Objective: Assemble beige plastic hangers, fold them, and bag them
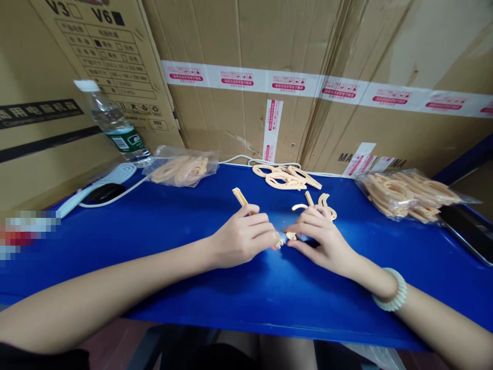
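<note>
My left hand (244,236) is closed around a narrow beige plastic hanger arm (240,196). Its grooved upper end sticks out above the thumb, and small beige ends (280,244) show at the fingertips. Just to the right, my right hand (321,237) pinches a small rounded beige plastic piece (291,236) between thumb and fingers. The two sets of fingertips are close together, low over the blue table (215,293). Behind the right hand lie a curved beige hook (299,207), a short bar (309,199) and wavy beige pieces (327,206), partly hidden by the fingers.
Folded beige hangers (285,180) lie at the back by a white cable (239,158). Clear bags of beige parts rest at left (181,169) and right (408,192). A water bottle (115,123), black mouse (103,193) and phone (468,234) are farther out. Cardboard (239,36) walls the back.
</note>
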Tool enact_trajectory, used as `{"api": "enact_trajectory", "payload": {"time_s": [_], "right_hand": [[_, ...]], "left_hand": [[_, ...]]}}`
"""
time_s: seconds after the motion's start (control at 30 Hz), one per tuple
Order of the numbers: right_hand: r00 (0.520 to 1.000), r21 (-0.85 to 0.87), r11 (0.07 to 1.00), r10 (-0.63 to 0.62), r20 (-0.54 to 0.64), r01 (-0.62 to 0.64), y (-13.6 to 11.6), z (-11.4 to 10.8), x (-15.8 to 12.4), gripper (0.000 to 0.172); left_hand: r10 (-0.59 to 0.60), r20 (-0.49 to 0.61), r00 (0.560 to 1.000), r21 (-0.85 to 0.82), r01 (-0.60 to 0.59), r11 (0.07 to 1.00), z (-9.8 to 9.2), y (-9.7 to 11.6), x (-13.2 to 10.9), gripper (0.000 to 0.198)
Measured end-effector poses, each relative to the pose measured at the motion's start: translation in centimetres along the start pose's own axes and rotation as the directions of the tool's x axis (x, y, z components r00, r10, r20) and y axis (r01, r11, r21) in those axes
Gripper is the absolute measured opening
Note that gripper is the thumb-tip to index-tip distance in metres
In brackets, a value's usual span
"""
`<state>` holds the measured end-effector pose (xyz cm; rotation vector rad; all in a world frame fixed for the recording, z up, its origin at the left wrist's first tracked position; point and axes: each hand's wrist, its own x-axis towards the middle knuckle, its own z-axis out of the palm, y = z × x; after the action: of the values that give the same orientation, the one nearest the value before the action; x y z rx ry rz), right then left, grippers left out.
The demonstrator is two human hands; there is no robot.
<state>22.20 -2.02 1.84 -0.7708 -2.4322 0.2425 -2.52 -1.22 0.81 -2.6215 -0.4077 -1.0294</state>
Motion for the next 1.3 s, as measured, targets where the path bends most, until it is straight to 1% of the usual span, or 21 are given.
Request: {"api": "enact_trajectory", "payload": {"time_s": [0.07,0.13,0.23,0.37,0.43,0.53,0.6,0.7,0.77,0.87,1.0,1.1,1.2,1.3], "right_hand": [[1.000,-0.174,0.985,-0.012,0.026,0.017,0.6,0.1,0.0,0.016],[0.999,-0.251,0.968,0.013,0.030,-0.005,1.1,0.3,0.0,0.015],[0.999,-0.269,0.962,0.043,0.013,-0.038,1.5,0.5,-0.1,0.016],[1.000,-0.311,0.950,0.011,-0.010,-0.013,1.4,0.5,-0.3,0.017],[1.000,-0.309,0.951,-0.011,0.018,0.016,1.4,0.4,-0.4,0.016],[0.998,-0.315,0.948,-0.023,0.062,0.041,1.4,0.3,-0.4,0.020],[0.998,-0.335,0.941,-0.018,0.067,0.040,1.4,0.3,-0.4,0.024],[0.998,-0.352,0.936,0.000,0.068,0.024,1.5,0.3,-0.3,0.030],[0.997,-0.351,0.936,0.011,0.076,0.017,1.6,0.2,-0.2,0.032],[0.995,-0.344,0.939,0.032,0.095,0.002,1.7,-0.4,-0.2,0.033],[0.989,-0.432,0.899,0.116,0.093,-0.065,2.4,-2.0,-0.5,0.025],[0.980,-0.501,0.863,0.152,0.131,-0.067,2.9,-2.8,-0.7,0.015],[0.978,-0.463,0.885,0.145,0.149,-0.060,3.3,-2.9,-0.7,0.015],[0.985,-0.385,0.920,0.127,0.117,-0.073,3.8,-3.3,-0.5,0.020]], "left_hand": [[-0.005,0.056,0.998,-0.020,0.006,1.000,0.0,-0.7,-0.2,0.025],[-0.006,0.119,0.993,-0.026,0.010,1.000,0.2,-1.4,-0.5,0.020],[-0.025,0.179,0.984,-0.028,0.031,0.999,0.7,-2.1,-1.0,0.017],[-0.021,0.234,0.972,-0.024,0.027,0.999,1.0,-2.3,-1.2,0.014],[-0.023,0.270,0.963,-0.023,0.030,0.999,1.0,-2.2,-1.1,0.014],[-0.036,0.304,0.952,0.007,0.036,0.999,1.1,-2.2,-1.0,0.015],[-0.062,0.309,0.949,0.059,0.046,0.997,1.1,-2.0,-1.2,0.014],[-0.141,0.308,0.941,0.140,0.102,0.985,1.2,-1.4,-1.4,0.015],[-0.189,0.318,0.929,0.155,0.145,0.977,1.1,-0.9,-1.6,0.018],[-0.227,0.343,0.912,0.142,0.188,0.972,1.0,-0.5,-1.6,0.020],[-0.271,0.345,0.899,0.132,0.240,0.962,0.9,-0.5,-1.6,0.018],[-0.299,0.331,0.895,0.138,0.268,0.954,0.9,-0.7,-1.5,0.017],[-0.302,0.307,0.902,0.162,0.264,0.951,0.9,-0.8,-1.5,0.017],[-0.296,0.282,0.912,0.192,0.249,0.949,1.1,-0.6,-1.6,0.020]]}}
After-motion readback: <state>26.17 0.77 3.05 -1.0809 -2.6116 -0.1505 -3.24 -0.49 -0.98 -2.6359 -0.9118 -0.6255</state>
